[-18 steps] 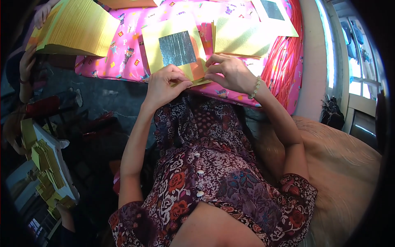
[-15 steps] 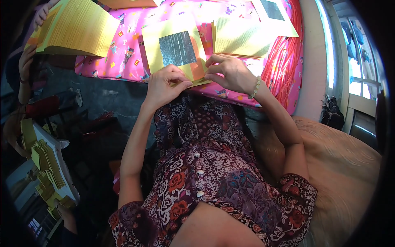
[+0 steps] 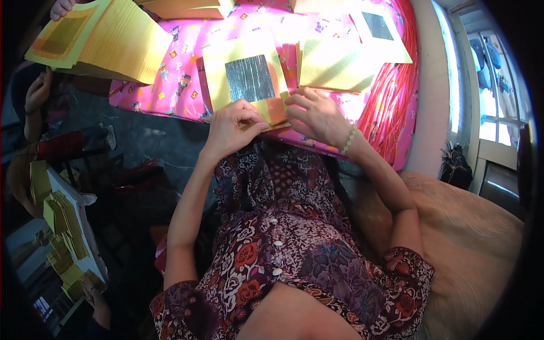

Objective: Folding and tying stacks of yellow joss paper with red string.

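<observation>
In front of me on the pink table lies a yellow paper sheet point(image 3: 214, 90) with a dark silver foil square point(image 3: 249, 78) and an orange patch point(image 3: 276, 109). My left hand point(image 3: 231, 126) pinches the near edge of the sheet, thumb against bent fingers. My right hand point(image 3: 322, 116) hovers at the sheet's near right corner, its fingers loosely bent and apart. Whether its fingertips touch the paper is hard to see. A stack of yellow paper point(image 3: 337, 65) lies just beyond my right hand. Another foil-squared sheet point(image 3: 401, 52) rests farther right.
A thick yellow paper stack point(image 3: 127, 45) stands at the far left, where another person's hand point(image 3: 38, 90) is by its front sheet. Red strings point(image 3: 391, 102) hang over the table's right edge. A second table with yellow paper bundles point(image 3: 68, 226) is at lower left.
My right hand's fingers have loosened and come away slightly from the sheet's corner. The other person's front sheet at the left now shows its orange square. The view has shifted slightly.
</observation>
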The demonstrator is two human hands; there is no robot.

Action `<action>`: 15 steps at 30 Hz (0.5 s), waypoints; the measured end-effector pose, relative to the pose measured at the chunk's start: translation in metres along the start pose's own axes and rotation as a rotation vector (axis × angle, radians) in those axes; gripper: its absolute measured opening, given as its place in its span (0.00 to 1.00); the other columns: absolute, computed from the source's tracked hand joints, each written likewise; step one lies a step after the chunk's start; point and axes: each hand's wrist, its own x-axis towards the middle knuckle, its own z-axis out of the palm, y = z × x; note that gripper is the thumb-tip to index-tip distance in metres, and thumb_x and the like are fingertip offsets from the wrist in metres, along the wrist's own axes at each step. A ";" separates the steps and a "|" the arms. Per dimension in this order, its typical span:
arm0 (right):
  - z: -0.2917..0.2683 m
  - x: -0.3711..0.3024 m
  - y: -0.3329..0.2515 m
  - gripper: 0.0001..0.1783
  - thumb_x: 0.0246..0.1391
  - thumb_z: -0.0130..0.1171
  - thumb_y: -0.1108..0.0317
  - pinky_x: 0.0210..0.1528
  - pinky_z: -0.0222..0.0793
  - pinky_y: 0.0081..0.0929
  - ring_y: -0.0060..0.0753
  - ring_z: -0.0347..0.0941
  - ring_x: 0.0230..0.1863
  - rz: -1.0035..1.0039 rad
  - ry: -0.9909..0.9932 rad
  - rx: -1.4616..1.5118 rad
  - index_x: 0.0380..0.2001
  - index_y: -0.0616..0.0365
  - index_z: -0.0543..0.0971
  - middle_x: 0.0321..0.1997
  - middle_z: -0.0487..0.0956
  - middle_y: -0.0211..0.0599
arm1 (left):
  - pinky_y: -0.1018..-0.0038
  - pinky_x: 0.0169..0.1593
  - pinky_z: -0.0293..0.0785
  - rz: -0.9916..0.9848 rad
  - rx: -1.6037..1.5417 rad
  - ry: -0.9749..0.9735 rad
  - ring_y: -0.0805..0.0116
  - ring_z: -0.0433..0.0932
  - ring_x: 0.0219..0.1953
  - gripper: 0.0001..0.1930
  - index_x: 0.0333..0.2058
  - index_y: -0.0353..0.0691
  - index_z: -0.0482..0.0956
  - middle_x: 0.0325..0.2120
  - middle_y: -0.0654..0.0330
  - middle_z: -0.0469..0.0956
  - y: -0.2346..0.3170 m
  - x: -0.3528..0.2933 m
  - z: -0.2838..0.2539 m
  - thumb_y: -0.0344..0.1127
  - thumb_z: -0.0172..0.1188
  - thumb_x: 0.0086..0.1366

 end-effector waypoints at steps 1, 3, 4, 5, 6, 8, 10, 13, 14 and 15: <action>0.002 0.001 0.000 0.09 0.46 0.61 0.69 0.49 0.71 0.32 0.37 0.71 0.51 -0.005 0.026 0.032 0.32 0.55 0.76 0.42 0.76 0.33 | 0.74 0.33 0.75 -0.008 0.008 -0.001 0.70 0.80 0.28 0.08 0.25 0.41 0.83 0.26 0.64 0.78 0.001 0.000 -0.001 0.37 0.71 0.50; 0.003 0.003 0.004 0.08 0.46 0.61 0.71 0.48 0.72 0.32 0.37 0.73 0.52 -0.039 0.067 0.074 0.31 0.56 0.75 0.42 0.77 0.35 | 0.75 0.38 0.74 0.081 0.039 -0.040 0.69 0.78 0.34 0.07 0.28 0.41 0.83 0.33 0.63 0.78 0.004 -0.001 -0.007 0.33 0.70 0.51; 0.003 0.005 0.006 0.08 0.46 0.61 0.71 0.47 0.73 0.33 0.37 0.74 0.50 -0.066 0.091 0.096 0.31 0.56 0.75 0.41 0.78 0.36 | 0.73 0.40 0.74 0.139 0.077 -0.042 0.66 0.78 0.37 0.08 0.29 0.42 0.83 0.37 0.61 0.77 0.005 -0.003 -0.011 0.34 0.70 0.50; 0.004 0.007 0.008 0.07 0.47 0.61 0.71 0.46 0.73 0.33 0.38 0.75 0.48 -0.080 0.123 0.123 0.31 0.56 0.75 0.41 0.78 0.37 | 0.69 0.48 0.72 0.136 0.112 -0.124 0.61 0.76 0.45 0.14 0.36 0.44 0.82 0.44 0.58 0.75 0.005 -0.006 -0.020 0.33 0.71 0.48; 0.003 0.008 0.010 0.07 0.48 0.60 0.72 0.44 0.74 0.34 0.39 0.77 0.44 -0.068 0.121 0.164 0.32 0.57 0.75 0.40 0.79 0.38 | 0.69 0.48 0.72 0.142 0.117 -0.116 0.61 0.76 0.45 0.14 0.36 0.44 0.82 0.44 0.58 0.75 0.004 -0.008 -0.028 0.33 0.71 0.48; -0.001 0.008 0.013 0.07 0.49 0.60 0.73 0.43 0.74 0.34 0.40 0.77 0.43 -0.021 0.091 0.205 0.33 0.57 0.74 0.40 0.79 0.38 | 0.63 0.54 0.67 0.229 0.251 -0.082 0.57 0.72 0.49 0.20 0.42 0.41 0.79 0.45 0.55 0.75 -0.002 -0.010 -0.045 0.35 0.70 0.48; -0.004 0.009 0.016 0.07 0.53 0.57 0.74 0.42 0.73 0.34 0.43 0.78 0.39 0.081 0.055 0.285 0.36 0.58 0.74 0.39 0.79 0.39 | 0.61 0.57 0.64 0.236 0.275 -0.078 0.55 0.70 0.52 0.24 0.46 0.40 0.75 0.46 0.54 0.74 -0.012 -0.010 -0.059 0.33 0.69 0.48; -0.003 0.014 0.015 0.08 0.56 0.56 0.69 0.37 0.71 0.38 0.49 0.75 0.35 0.162 0.149 0.452 0.36 0.59 0.71 0.32 0.76 0.44 | 0.64 0.52 0.67 0.246 0.247 0.073 0.55 0.72 0.48 0.18 0.43 0.40 0.77 0.43 0.55 0.76 -0.029 -0.001 -0.061 0.32 0.66 0.51; -0.003 0.017 0.015 0.11 0.57 0.57 0.66 0.39 0.71 0.38 0.51 0.75 0.37 0.191 0.156 0.536 0.38 0.60 0.71 0.34 0.76 0.46 | 0.64 0.52 0.67 0.251 0.251 0.079 0.55 0.72 0.48 0.18 0.43 0.40 0.77 0.43 0.55 0.76 -0.034 0.001 -0.058 0.32 0.66 0.51; -0.003 0.021 0.015 0.11 0.57 0.57 0.66 0.39 0.71 0.38 0.51 0.75 0.37 0.182 0.152 0.526 0.38 0.60 0.71 0.34 0.76 0.46 | 0.66 0.49 0.68 0.225 0.225 0.096 0.57 0.73 0.46 0.15 0.40 0.39 0.78 0.40 0.56 0.78 -0.039 0.004 -0.056 0.33 0.65 0.53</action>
